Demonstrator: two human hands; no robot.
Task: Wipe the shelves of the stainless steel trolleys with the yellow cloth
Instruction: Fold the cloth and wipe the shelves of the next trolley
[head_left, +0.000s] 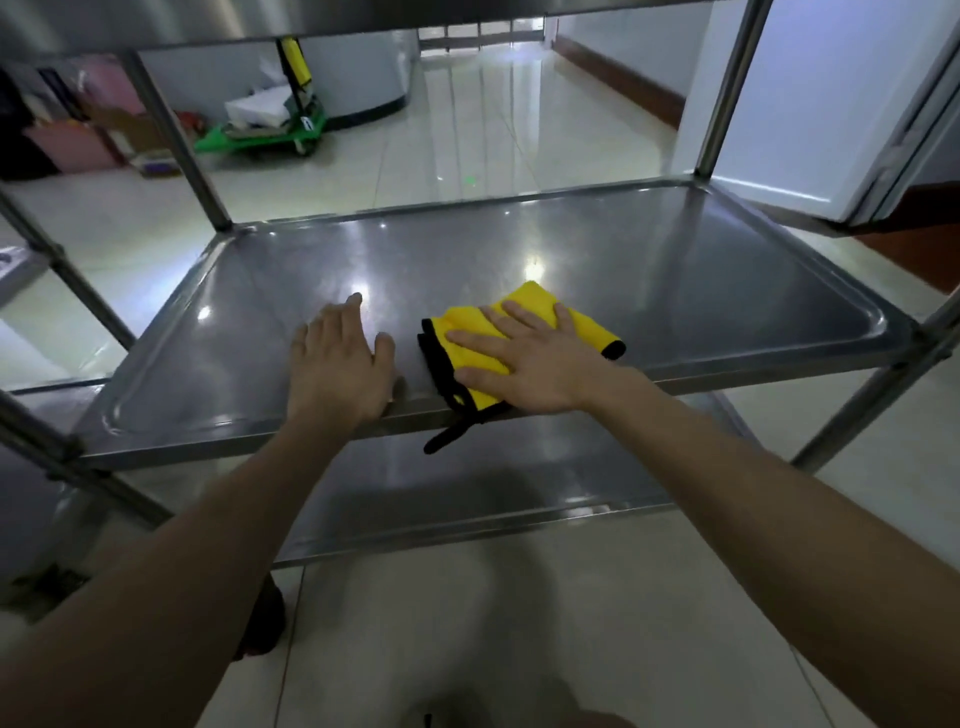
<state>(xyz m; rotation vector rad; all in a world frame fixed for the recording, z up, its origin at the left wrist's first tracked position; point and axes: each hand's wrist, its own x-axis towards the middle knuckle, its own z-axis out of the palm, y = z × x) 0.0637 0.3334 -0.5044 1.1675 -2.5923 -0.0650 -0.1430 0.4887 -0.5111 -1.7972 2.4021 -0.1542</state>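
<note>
No text, label, brand, number or sign can be read anywhere. A small white tag is seen on the green cart (260, 136) on the floor beyond the far left corner of the trolley shelf (675, 270), but it is too blurred to be read.

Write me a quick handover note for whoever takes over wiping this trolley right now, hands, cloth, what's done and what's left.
Right hand: flat, fingers spread, pressing the yellow cloth onto the middle shelf near its front edge; nothing gripped.
Left hand: open, palm down on the bare shelf beside the cloth, not touching it.
Cloth: folded, its black loop hanging over the front rim.
Done: cannot tell from this view how much has been wiped.
Left: sweep the rest of the middle shelf, then the lower shelf and the top shelf.
</note>
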